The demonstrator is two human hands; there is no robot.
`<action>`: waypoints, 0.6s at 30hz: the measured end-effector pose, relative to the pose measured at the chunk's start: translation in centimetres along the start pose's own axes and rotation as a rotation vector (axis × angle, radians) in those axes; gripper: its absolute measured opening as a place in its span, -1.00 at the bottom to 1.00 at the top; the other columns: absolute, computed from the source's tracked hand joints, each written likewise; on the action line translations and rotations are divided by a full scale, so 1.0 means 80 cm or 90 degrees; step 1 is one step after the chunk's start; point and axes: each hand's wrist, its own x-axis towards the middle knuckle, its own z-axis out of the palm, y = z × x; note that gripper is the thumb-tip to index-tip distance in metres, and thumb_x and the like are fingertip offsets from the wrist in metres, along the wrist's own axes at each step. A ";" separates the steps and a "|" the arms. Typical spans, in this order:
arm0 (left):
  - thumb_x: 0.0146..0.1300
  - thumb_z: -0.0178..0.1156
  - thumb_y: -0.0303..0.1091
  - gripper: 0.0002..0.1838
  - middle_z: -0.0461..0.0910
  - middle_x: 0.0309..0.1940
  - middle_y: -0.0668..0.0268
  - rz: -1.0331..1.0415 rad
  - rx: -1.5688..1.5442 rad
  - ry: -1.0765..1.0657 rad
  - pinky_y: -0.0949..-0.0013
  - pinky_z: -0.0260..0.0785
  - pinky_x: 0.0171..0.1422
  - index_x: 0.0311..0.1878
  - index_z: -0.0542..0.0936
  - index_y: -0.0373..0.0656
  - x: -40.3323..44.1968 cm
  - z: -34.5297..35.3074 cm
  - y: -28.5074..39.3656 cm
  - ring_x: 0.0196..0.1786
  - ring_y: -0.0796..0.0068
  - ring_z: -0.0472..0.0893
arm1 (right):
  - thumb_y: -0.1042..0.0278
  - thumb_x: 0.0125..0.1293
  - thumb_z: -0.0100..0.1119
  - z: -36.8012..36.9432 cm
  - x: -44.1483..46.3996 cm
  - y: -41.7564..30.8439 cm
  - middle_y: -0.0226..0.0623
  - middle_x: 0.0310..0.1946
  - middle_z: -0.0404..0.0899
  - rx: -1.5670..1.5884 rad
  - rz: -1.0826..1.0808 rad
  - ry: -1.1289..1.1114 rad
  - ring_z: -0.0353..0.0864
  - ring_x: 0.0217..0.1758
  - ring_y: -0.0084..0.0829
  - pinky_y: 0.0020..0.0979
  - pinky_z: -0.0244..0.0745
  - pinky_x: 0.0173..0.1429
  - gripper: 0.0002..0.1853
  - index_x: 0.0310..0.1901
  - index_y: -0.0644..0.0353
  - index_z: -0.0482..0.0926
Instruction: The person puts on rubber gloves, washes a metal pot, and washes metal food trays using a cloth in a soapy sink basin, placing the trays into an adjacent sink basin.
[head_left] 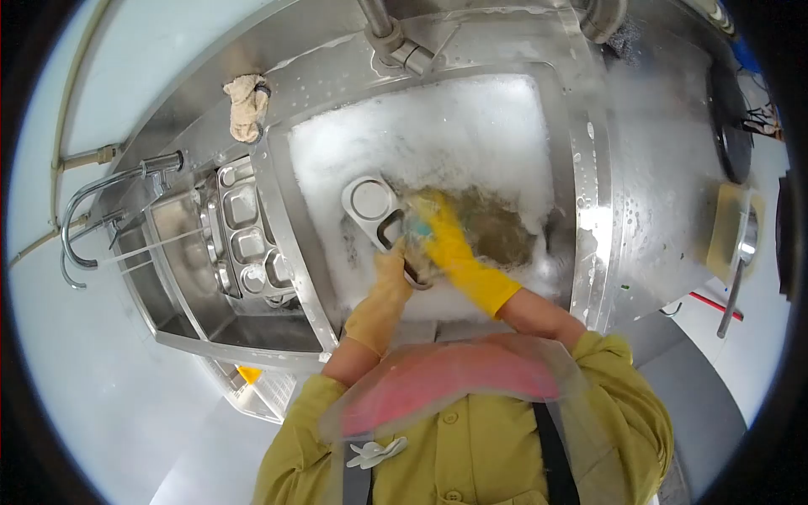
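My left hand (pixel 385 282), in a pale yellow glove, is closed on the near edge of a metal compartment tray (pixel 370 200). The tray is tilted over the foamy water, and its round compartment faces up. My right hand (pixel 446 236) wears a bright yellow glove and is at the tray's right side. Its fingers are bent around a pale, teal-tinted thing (pixel 418 225), too smeared by motion to name. Thick white foam (pixel 421 118) covers much of the sink, with brownish water (pixel 501 236) showing to the right of my hands.
Several compartment trays (pixel 246 215) stand in the left basin. A beige cloth (pixel 246 108) lies on the sink's back left edge. Taps reach in at the top (pixel 404 52) and left (pixel 80 210). A ladle-like utensil (pixel 741 261) lies on the right, by the steel counter (pixel 656 194).
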 end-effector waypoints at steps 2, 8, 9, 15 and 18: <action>0.38 0.29 -0.44 -0.47 0.61 0.15 0.13 -0.044 -0.028 -0.005 -0.06 0.60 0.21 0.39 0.41 -0.11 0.006 0.007 -0.015 0.15 0.10 0.65 | 0.37 0.18 0.37 -0.020 0.026 -0.094 -0.24 0.52 0.37 -0.058 -0.129 -0.100 0.14 0.66 -0.11 0.08 -0.08 0.69 -0.27 0.45 -0.14 0.47; 0.26 0.39 -0.50 -0.50 0.67 0.04 0.19 0.034 0.018 0.082 0.01 0.65 0.01 0.27 0.53 -0.13 -0.045 0.025 -0.023 -0.01 0.18 0.71 | 0.42 0.07 0.41 -0.001 0.148 -0.067 -0.23 0.55 0.31 -0.132 -0.332 -0.241 0.10 0.69 -0.09 0.05 -0.05 0.69 -0.20 0.45 -0.09 0.47; 0.26 0.38 -0.51 -0.50 0.67 0.02 0.16 0.042 0.026 0.087 0.01 0.64 0.01 0.26 0.52 -0.14 -0.039 0.015 -0.012 -0.02 0.14 0.71 | 0.41 0.10 0.39 -0.018 0.160 -0.041 -0.21 0.53 0.33 -0.143 -0.280 -0.226 0.13 0.66 -0.09 0.05 -0.02 0.67 -0.23 0.44 -0.08 0.47; 0.33 0.33 -0.51 -0.59 0.68 -0.04 0.17 0.172 0.009 0.094 0.01 0.64 -0.05 0.22 0.52 -0.15 0.048 -0.019 -0.030 -0.06 0.14 0.71 | 0.31 0.25 0.28 -0.140 0.085 0.072 -0.10 0.40 0.43 -0.319 0.148 -0.139 0.29 0.52 -0.04 0.00 0.17 0.55 -0.41 0.36 0.01 0.52; 0.38 0.35 -0.32 -0.52 0.64 0.00 0.19 0.086 -0.019 0.119 0.06 0.62 -0.06 0.31 0.45 -0.05 0.038 0.017 -0.005 -0.05 0.19 0.68 | 0.26 0.32 0.22 -0.116 0.024 0.051 -0.05 0.34 0.49 -0.326 0.166 -0.119 0.37 0.45 -0.01 -0.02 0.26 0.49 -0.49 0.32 0.05 0.55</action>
